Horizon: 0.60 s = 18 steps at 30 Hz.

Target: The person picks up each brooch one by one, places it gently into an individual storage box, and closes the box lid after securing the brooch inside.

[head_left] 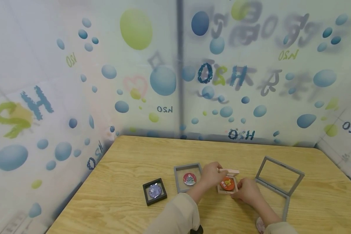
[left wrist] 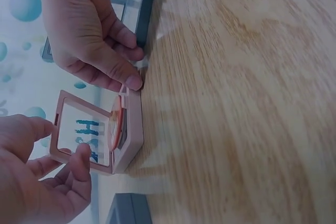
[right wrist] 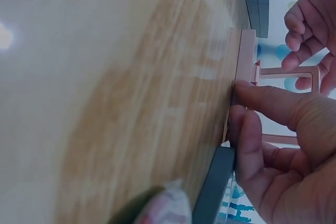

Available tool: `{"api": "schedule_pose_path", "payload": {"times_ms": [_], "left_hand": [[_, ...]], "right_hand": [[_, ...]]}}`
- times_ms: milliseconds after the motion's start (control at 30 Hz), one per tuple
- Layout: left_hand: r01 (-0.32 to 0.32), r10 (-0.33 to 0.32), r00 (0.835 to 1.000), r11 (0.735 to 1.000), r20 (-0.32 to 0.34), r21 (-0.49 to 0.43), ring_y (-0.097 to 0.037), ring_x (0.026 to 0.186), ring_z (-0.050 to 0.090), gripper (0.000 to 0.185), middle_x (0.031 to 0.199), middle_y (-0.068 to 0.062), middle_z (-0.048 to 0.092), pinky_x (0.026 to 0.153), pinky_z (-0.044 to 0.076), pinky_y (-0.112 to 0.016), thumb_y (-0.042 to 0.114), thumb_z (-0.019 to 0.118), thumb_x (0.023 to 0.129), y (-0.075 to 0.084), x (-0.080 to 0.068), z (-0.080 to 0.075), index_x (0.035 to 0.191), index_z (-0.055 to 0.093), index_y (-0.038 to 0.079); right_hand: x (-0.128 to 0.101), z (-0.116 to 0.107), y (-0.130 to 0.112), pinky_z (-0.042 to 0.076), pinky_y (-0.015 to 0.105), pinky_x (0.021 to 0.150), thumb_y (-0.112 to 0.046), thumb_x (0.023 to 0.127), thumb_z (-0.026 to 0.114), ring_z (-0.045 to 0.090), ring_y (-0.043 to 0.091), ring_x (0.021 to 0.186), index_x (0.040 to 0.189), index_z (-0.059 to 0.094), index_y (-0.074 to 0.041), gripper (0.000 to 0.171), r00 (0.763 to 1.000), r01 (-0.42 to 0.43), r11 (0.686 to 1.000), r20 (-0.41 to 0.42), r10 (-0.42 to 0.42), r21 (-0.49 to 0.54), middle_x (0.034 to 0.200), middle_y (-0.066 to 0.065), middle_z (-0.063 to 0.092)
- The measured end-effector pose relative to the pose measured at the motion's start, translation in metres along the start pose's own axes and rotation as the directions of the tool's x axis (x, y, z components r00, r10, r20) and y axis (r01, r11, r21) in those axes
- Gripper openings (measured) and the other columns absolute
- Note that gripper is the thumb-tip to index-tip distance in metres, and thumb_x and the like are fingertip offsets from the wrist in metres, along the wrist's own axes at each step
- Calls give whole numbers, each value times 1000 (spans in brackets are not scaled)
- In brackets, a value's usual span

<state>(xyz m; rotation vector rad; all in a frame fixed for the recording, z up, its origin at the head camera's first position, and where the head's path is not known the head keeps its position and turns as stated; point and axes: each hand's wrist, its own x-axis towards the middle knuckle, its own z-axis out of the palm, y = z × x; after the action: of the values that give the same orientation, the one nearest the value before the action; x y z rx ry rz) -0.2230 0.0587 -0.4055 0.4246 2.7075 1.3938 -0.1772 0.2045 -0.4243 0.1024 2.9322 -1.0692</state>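
Pink display box [head_left: 228, 184] on surface [head_left: 128, 162] between both hands: left hand [head_left: 212, 174] pinches raised lid, right hand [head_left: 247, 191] steadies base (light, rigid frame, thin film likely fragile—hold edges).

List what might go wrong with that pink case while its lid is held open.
1. The left hand pinches the thin lid by its edge only; it may slip and snap down.
2. The orange badge sits loose in the pink case and could shift as the lid closes.
3. The right hand steadies the base by fingertips, so it may slide toward the open grey frame.
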Motion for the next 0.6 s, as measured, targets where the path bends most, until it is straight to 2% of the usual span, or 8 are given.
{"api": "schedule_pose_path", "payload": {"times_ms": [133, 233, 367, 500, 600], "left_hand": [[78, -78, 997, 997, 19, 3, -9, 55, 46, 24, 67, 2, 52, 47, 37, -22, 31, 63, 83, 3, -3, -1, 86, 62, 8], [89, -90, 995, 995, 36, 40, -11, 60, 49, 25, 74, 1, 57, 50, 39, -23, 33, 63, 82, 4, -4, -2, 85, 62, 8], [78, -86, 994, 990, 66, 116, -11, 60, 46, 22, 72, 3, 54, 50, 38, -23, 31, 64, 82, 4, -7, -3, 81, 60, 9], [31, -55, 993, 974, 102, 225, -10, 53, 43, 22, 62, 5, 50, 47, 35, -21, 30, 64, 81, 5, -10, -2, 75, 57, 11], [10, -46, 991, 963, 124, 271, -10, 49, 40, 23, 58, 4, 47, 44, 32, -21, 30, 63, 82, 6, -14, -2, 73, 54, 11]], "right_hand": [[0, 0, 1, 39, 25, 45, -4, 58, 80, 47, 13, 50, 72, 57, 5, 28, 1000, -11, 1000, 6, 11, 29, 56, 3, 52], [0, 0, 2, 40, 25, 45, -3, 58, 79, 48, 12, 49, 73, 57, 6, 28, 1000, -12, 999, 6, 12, 52, 56, 3, 53], [0, -1, 2, 40, 25, 46, -4, 59, 79, 48, 13, 50, 72, 56, 5, 28, 1000, -27, 998, 13, 26, 60, 58, 4, 52], [-1, -2, 2, 39, 25, 46, -5, 60, 79, 46, 15, 51, 69, 53, 3, 29, 999, -26, 999, 21, 26, 40, 60, 5, 50], [-2, -3, 1, 39, 25, 45, -5, 61, 79, 45, 14, 50, 67, 52, 2, 29, 1000, -20, 999, 22, 19, 32, 58, 4, 49]]}}
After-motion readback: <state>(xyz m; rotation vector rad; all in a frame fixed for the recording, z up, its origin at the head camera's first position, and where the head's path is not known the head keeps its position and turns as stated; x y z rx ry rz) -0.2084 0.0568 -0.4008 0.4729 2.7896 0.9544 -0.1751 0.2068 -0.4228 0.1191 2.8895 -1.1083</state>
